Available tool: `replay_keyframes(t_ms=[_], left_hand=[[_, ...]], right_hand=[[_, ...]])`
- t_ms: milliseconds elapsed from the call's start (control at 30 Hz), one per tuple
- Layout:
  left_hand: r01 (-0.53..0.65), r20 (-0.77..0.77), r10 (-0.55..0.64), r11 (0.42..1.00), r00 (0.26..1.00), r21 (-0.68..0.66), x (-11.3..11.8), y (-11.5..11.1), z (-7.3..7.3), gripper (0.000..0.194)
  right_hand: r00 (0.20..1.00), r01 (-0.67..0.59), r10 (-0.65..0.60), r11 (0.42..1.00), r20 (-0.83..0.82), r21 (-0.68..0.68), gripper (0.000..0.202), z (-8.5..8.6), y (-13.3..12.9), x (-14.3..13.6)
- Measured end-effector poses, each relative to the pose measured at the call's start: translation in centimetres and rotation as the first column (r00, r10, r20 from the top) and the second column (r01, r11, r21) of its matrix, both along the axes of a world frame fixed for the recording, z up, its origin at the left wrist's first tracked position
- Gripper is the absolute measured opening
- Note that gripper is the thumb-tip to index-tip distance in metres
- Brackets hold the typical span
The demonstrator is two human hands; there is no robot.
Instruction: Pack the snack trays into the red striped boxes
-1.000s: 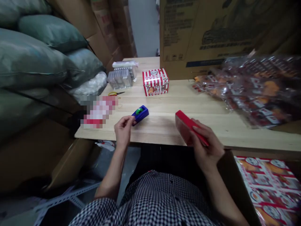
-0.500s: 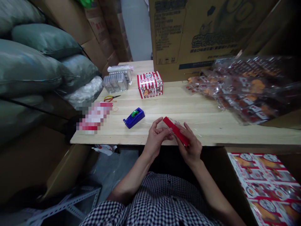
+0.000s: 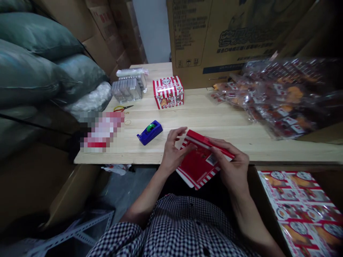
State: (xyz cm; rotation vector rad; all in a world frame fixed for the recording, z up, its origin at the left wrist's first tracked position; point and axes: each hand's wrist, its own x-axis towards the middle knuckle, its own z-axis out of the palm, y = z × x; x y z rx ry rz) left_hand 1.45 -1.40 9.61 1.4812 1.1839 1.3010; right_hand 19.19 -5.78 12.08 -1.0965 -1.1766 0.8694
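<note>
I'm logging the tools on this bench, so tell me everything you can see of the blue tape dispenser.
The blue tape dispenser looks like smooth, glossy hard plastic. It is a long body with a green wheel or roll core seated in its middle. It stands upright on the pale wooden table, its narrow, lipped end pointing to the near left and its blockier end to the far right. Neither hand touches it; the left hand is nearer. Its cutting edge and any tape are too small to tell.

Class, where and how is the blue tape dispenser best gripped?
Best from above, probably: pinch the long sides of the blue tape dispenser beside its green roll. The body is long and narrow, lying on the table with nothing against it.
</note>
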Motion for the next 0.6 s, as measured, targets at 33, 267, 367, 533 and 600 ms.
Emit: replay_keyframes(t_ms=[33,267,367,533,600], left_hand=[[0.116,0.030,-0.115,0.992,0.993,-0.044,-0.3,0.1,0.1,0.048],[0.397,0.113,-0.381,0.870,0.918,-0.293,-2.6,0.2,-2.8,0.040],[0.370,-0.098,-0.412,0.883,0.906,-0.290,-3.5,1.9,-5.1,0.036],[0.257,-0.540,-0.357,0.932,0.762,-0.254,-5.3,7.1,-7.2,0.032],[0.247,-0.583,-0.334,0.942,0.740,-0.227,-5.6,8.9,-8.0,0.031]], right_hand=[[0.996,0.036,-0.040,0.998,-0.077,-0.056,0.017,-0.3,0.4,0.2],[0.881,0.240,-0.329,0.930,-0.340,-0.279,0.035,-7.8,3.2,1.9],[0.908,0.174,-0.274,0.935,-0.318,-0.309,0.040,-11.9,4.3,1.4],[0.976,0.059,-0.106,0.969,-0.188,-0.239,0.042,-15.2,5.7,0.8],[0.994,0.069,-0.086,0.973,-0.069,-0.221,0.041,-15.1,6.4,1.9]])
